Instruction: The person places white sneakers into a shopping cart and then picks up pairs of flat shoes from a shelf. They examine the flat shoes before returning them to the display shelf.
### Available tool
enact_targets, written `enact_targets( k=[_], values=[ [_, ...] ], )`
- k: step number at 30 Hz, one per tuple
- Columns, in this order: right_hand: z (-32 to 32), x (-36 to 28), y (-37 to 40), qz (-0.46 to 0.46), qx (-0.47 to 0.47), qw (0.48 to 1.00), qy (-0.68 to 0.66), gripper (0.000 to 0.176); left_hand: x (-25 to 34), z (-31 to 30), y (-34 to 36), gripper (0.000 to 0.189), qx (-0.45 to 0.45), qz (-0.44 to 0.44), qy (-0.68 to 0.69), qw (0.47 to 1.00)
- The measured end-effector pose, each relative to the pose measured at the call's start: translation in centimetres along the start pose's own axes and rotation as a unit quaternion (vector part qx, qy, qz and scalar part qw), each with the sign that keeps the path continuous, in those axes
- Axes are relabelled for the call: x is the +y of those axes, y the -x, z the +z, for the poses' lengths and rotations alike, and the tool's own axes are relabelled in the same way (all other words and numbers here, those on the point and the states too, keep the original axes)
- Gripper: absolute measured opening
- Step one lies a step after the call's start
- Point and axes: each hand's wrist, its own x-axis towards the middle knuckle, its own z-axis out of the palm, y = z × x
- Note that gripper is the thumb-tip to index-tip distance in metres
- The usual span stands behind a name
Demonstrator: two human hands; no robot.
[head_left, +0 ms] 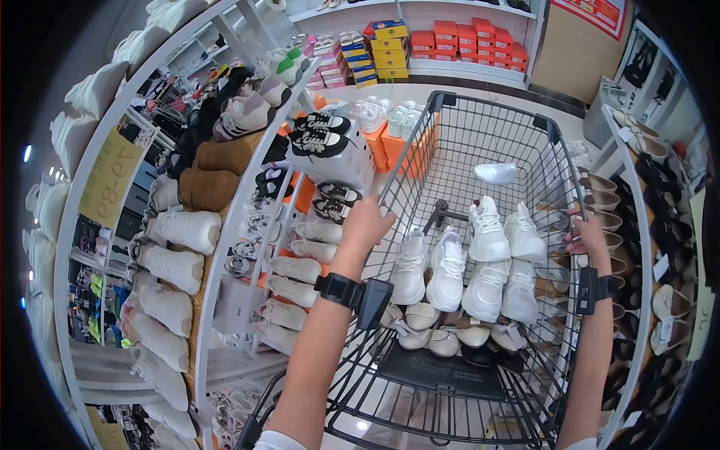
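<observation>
A black wire shopping cart [491, 103] stands in front of me. My left hand [366, 223] is closed on its left side rim, with the fingertips partly out of sight. On the opposite rim, my right hand [589, 232] is closed too, and its fingers show at the wire side. Several white sneakers [448, 270] stand in pairs inside the cart. Nearer to me, several beige flat shoes [422, 316] and a dark pair [480, 354] lie below them. Farther forward in the basket is a crumpled white bundle [495, 174].
Shelves of white sneakers [171, 268] and brown boots [214, 189] rise close on the left. Black patterned sneakers [319, 142] sit on a box beside the cart. A rack of flat shoes [670, 307] runs along the right. Orange shoeboxes [480, 45] are stacked at the back.
</observation>
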Motion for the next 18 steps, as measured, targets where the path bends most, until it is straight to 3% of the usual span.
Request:
enact_targets(
  k=[18],
  values=[
    [1.2, -8.0, -15.8, -0.011, -0.005, 1.000, 0.001, 0.029, 2.3, -1.1, -16.1, 0.039, -0.001, -0.032, 0.036, 0.999]
  ],
)
